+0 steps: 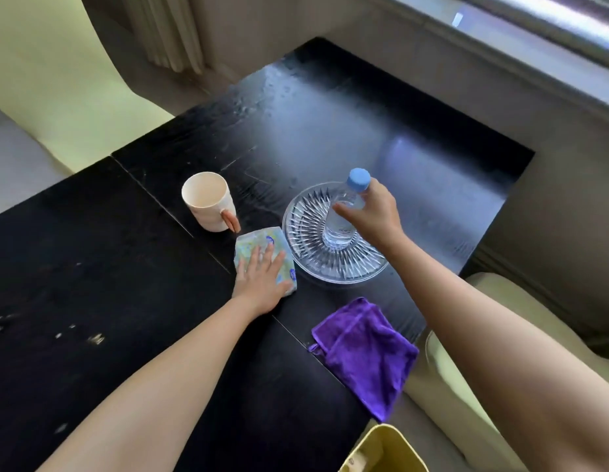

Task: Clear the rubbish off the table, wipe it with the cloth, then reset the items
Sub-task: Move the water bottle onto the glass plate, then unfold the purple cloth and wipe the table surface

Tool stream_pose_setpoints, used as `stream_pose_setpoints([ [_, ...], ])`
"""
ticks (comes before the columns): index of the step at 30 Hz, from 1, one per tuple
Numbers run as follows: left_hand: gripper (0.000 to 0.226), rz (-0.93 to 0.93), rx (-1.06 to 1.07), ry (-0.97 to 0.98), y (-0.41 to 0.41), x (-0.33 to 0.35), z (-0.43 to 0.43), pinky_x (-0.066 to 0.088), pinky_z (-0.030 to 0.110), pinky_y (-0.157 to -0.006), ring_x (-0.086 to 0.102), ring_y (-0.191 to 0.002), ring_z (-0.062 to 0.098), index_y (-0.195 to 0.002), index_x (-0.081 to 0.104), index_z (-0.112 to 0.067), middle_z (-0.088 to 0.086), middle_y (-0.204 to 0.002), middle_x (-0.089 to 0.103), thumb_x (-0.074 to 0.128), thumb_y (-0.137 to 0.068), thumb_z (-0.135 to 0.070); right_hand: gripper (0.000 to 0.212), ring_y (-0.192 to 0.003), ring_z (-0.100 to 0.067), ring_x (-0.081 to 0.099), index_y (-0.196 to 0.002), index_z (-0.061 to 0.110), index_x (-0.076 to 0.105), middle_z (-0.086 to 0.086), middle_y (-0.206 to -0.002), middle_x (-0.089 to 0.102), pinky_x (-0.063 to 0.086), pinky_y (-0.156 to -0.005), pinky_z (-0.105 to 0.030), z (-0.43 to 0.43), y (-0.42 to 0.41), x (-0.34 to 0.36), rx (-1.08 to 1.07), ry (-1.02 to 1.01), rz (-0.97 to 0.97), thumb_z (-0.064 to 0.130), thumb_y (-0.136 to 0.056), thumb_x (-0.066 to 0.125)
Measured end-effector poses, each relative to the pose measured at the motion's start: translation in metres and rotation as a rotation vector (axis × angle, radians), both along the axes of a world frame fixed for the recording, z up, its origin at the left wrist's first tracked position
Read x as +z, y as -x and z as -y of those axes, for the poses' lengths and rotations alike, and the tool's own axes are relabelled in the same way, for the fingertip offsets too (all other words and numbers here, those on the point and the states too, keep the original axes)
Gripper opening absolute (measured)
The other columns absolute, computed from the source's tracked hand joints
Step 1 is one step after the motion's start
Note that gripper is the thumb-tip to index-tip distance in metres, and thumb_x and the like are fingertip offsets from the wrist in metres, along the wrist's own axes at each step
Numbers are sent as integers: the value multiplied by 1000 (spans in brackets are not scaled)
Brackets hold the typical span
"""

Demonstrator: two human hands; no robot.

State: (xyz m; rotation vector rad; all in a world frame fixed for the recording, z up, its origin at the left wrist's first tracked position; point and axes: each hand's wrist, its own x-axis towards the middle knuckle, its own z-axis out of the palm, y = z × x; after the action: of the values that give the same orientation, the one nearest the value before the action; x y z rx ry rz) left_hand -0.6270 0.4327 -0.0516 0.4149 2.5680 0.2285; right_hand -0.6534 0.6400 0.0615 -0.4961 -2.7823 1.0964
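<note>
**Bottle on the glass plate, tissue pack under the left palm**

The right hand (371, 212) is wrapped round the upper part of a clear plastic water bottle with a pale blue cap (344, 212), thumb on the near side and fingers curled behind the neck; the bottle stands roughly upright with its base on the middle of a round cut-glass plate with radiating ridges (306, 240), which sits on the black wooden table (108, 267); whether the base is fully set down or just touching cannot be told.

The left hand (262, 281) lies flat and spread, fingers apart, palm down on a small soft tissue pack printed in pale green and blue (258, 247); it presses on the pack rather than closing round it; the pack lies on the table just left of the plate, and just in front of a cream ceramic mug with a brownish handle (209, 202), which stands upright and looks empty.

A crumpled purple microfibre cloth (364, 349) lies near the right-hand edge of the table, nearer the person than the plate and apart from both hands; part of it overhangs the edge; below it, at the bottom of the view, shows the rim of a yellow bin (384, 451); a pale upholstered seat (466, 335) lies beyond the table's right side.
</note>
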Motion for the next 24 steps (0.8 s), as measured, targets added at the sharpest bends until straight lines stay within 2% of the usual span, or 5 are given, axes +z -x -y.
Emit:
stream_pose_setpoints([
  [10, 61, -215, 11, 60, -12, 9, -15, -5, 52, -116, -10, -147, 27, -150, 10, -26, 3, -161, -4, 37, -96, -39, 71, -121, -27, 49, -131, 10, 46, -11, -129, 54, 39, -105, -43, -4, -1, -14, 22, 101, 51, 37, -73, 75],
  [14, 44, -468, -90, -250, -41, 13, -38, 21, 52, -116, 34, -138, 33, -131, 51, -12, 14, -144, 45, 51, -87, -18, 73, -123, -24, 50, -139, 7, 37, -11, -137, 50, 37, -104, -31, -15, -28, -17, -4, 143, 140, 28, -80, 72],
  [16, 35, -358, -82, -480, -57, 14, -50, 42, 48, -102, 54, -118, 33, -117, 61, -7, 14, -119, 63, 54, -83, -10, 53, -115, -24, 56, -130, 5, 48, -11, -127, 59, 40, -97, -28, -27, -52, -24, -64, 139, 162, 22, -84, 68],
  [19, 40, -65, -21, -480, -80, 13, -66, 42, 42, -99, 50, -117, 28, -127, 53, -13, 9, -122, 61, 52, -87, -17, 26, -95, -21, 61, -111, 6, 65, -14, -110, 69, 45, -93, -32, -45, -94, -50, -87, 80, 280, 13, -86, 60],
  [24, 48, 88, 131, -459, -93, -2, -81, 39, 39, -102, 43, -121, 26, -131, 46, -13, 8, -130, 46, 57, -85, -18, 35, -97, -19, 58, -119, 17, 62, -9, -109, 62, 42, -96, -28, -46, -145, -87, 177, -30, 543, 13, -84, 61],
])
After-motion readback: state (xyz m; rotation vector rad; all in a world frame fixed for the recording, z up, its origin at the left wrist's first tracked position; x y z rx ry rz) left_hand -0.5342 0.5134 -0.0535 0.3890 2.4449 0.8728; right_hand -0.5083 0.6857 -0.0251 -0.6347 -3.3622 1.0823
